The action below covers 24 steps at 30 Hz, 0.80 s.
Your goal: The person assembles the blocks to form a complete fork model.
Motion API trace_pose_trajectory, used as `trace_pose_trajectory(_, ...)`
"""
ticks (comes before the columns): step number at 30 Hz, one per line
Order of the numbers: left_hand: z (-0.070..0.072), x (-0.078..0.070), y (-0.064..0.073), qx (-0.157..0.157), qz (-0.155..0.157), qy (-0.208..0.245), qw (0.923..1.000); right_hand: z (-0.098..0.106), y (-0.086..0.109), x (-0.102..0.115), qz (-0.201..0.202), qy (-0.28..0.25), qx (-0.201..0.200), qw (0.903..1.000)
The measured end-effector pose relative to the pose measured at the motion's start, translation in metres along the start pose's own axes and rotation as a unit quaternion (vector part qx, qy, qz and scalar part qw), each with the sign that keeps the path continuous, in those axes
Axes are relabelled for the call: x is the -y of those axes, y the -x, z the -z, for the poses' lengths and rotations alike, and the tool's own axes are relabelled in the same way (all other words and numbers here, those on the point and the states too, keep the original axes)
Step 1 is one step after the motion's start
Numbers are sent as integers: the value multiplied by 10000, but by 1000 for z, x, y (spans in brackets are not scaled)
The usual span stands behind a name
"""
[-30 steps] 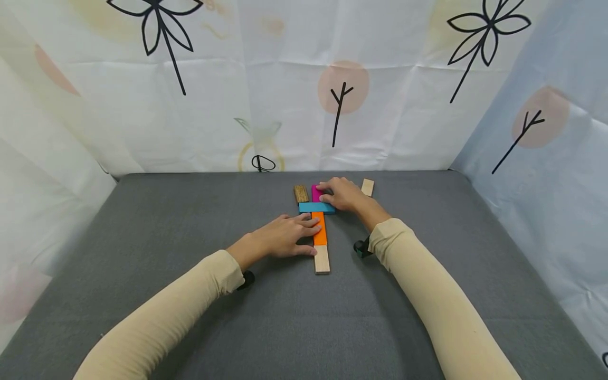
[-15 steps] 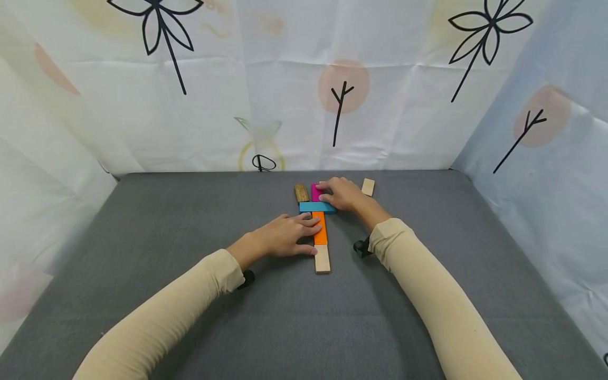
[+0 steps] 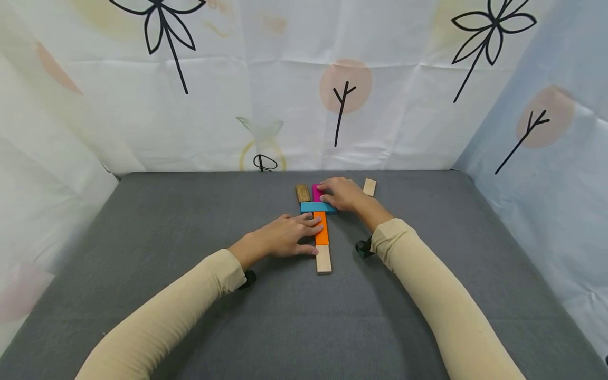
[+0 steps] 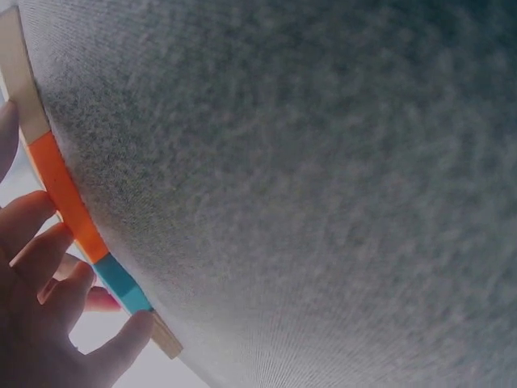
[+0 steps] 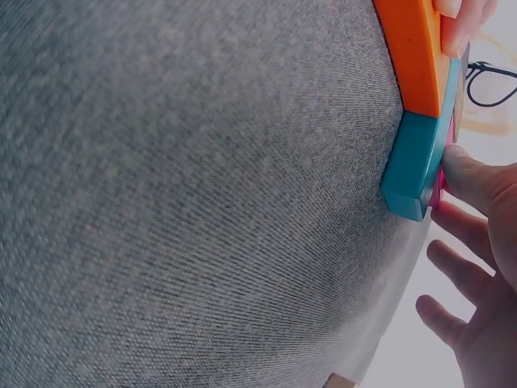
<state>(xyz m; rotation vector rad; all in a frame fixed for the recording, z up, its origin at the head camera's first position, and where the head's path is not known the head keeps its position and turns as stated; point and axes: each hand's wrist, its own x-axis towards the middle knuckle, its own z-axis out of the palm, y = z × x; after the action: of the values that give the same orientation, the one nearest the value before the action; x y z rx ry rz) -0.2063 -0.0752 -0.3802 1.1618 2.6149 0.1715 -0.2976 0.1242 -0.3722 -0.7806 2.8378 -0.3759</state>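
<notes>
Several blocks form a cross on the grey table. A blue block (image 3: 310, 207) lies crosswise; an orange block (image 3: 323, 237) runs from it toward me, then a pale wooden block (image 3: 323, 262). Beyond the blue one lies a magenta block (image 3: 316, 190). My left hand (image 3: 285, 236) rests with spread fingers along the orange block's left side, its thumb at the pale wooden block. With thumb and index finger my right hand (image 3: 343, 193) pinches the magenta block, partly covering it; the other fingers extend loosely, as the right wrist view shows. A brown grained block (image 3: 302, 192) sits behind the blue one's left end.
Another pale wooden block (image 3: 369, 187) lies at the back right, past my right wrist. Patterned white cloth (image 3: 294, 95) hangs behind the grey table (image 3: 190, 211) and along both sides. Dark wrist cameras show below both cuffs.
Both hands and all the blocks keep their places. Only the head view has shifted very slightly.
</notes>
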Motion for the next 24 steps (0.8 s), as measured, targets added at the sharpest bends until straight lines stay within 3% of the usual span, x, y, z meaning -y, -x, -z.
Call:
trace_pose_trajectory(6,1,-1,-2,74,55,44,9999,-2,0,-1,155,102,-55,9998)
trace_pose_trajectory(18,6,2,-4,-76,-63,-99,9999,-4,0,-3,303,-34,-205,9993)
trace_pose_trajectory(24,5,2,-6,-116,-120,-102,9998,5,9,-14,285,-234,-250,9990)
